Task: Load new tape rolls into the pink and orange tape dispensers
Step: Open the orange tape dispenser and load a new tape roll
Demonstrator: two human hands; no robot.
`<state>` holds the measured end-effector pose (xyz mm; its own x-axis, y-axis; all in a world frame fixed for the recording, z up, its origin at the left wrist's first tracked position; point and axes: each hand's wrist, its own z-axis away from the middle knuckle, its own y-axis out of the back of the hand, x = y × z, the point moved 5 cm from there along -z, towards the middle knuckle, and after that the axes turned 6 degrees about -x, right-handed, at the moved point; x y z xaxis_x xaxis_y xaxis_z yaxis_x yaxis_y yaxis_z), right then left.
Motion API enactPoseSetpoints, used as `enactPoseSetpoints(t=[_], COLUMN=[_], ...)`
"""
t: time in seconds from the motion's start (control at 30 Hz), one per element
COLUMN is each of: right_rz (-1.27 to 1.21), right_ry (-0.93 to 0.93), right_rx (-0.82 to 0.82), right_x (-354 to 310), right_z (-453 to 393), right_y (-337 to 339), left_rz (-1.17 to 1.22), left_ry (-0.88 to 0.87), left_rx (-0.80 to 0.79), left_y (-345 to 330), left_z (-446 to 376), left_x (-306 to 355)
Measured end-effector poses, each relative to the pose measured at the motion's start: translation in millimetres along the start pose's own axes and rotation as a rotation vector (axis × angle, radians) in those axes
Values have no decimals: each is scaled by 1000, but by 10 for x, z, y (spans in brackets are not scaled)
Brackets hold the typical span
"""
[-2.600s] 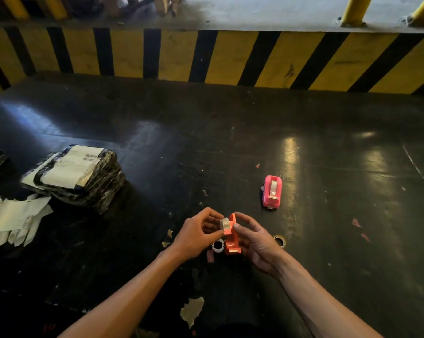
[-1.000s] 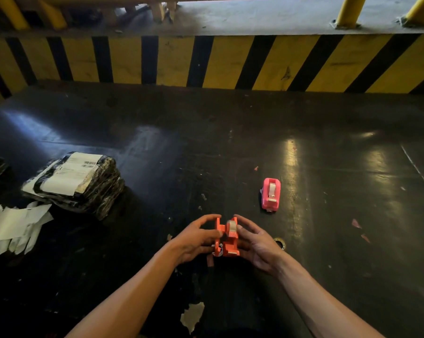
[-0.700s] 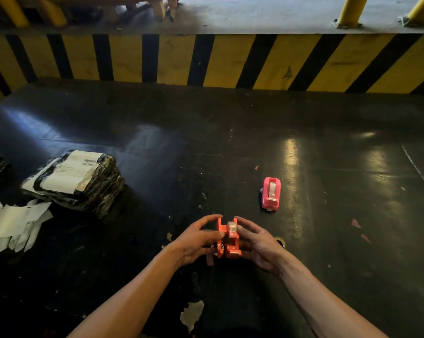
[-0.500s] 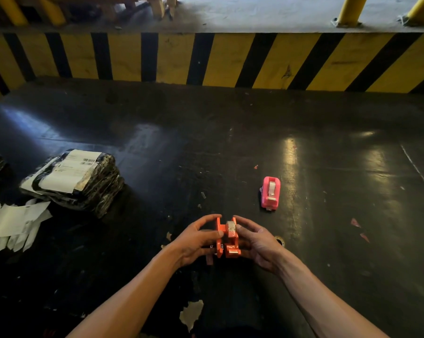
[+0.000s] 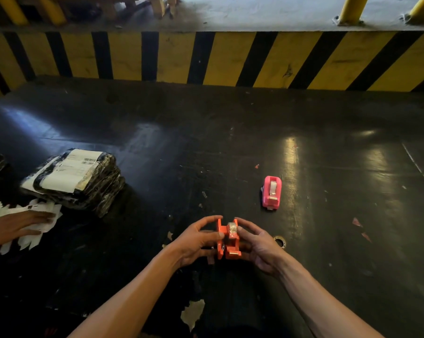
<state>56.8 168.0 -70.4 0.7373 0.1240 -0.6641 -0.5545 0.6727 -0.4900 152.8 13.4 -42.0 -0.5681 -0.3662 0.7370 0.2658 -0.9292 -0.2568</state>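
Since earlier, tape roll [image 5: 232,230] sits seated in orange dispenser [image 5: 226,247], both hands grasping it; misaligned core risks jamming.

two bare forearms, no sleeves visible up to frame edge. left hand [image 5: 193,242] and right hand [image 5: 261,247]: no gloves, rings or watch seen. fingers [image 5: 207,219] slender, nails short.

The white label [image 5: 69,170] on the black wrapped parcel [image 5: 84,184] carries barcodes and print too small to read.
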Motion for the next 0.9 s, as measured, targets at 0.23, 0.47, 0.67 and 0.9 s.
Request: enactPoseSetpoints(t=[0.23,0.47,0.67,0.9], right_rz=[-42,-8,-28,-17], right_ry=[-5,-6,-1,-31], right_rx=[17,14,9,-4], right_x=[48,77,78,93], right_z=[8,-7,1,29], right_y=[32,37,18,-56], left_rz=[-24,24,-42,-79], left_ry=[4,-16,-23,-4], left_rx=[-5,18,21,6], left_y=[-30,-24,-25,-36], left_z=[-3,-32,-5,5], left_x=[-19,-19,-16,-64])
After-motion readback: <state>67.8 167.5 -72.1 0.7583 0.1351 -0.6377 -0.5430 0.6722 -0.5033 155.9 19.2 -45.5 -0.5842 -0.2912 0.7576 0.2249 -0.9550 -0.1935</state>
